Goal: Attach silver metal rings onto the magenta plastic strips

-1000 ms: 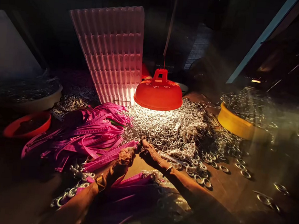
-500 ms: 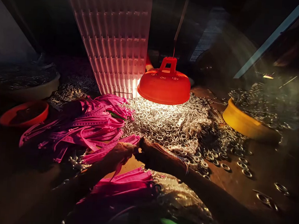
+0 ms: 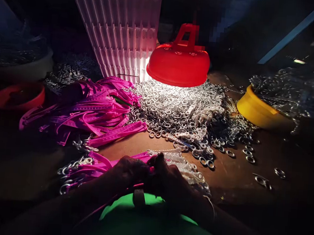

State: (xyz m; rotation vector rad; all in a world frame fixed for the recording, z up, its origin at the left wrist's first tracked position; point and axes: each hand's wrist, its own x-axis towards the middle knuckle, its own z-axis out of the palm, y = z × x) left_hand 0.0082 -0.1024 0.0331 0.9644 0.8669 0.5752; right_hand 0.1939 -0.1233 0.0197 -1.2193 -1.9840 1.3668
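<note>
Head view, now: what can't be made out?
Left hand and right hand, head view: shadow hides each grip, and what the small bright-pink sliver between them belongs to.
Underside of the red dome-shaped lampshade, head view: hidden by the shade itself.
Inside of the round red bowl, head view: too dark to read.
Top of the pale ribbed panel, head view: cut off by the picture's top edge.

Straps (image 3: 103, 108) lie left of heaped rings (image 3: 176, 106).

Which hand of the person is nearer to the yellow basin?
The right hand. It is closer to the camera than the yellow basin and to its left; the left hand is farther left.
</note>
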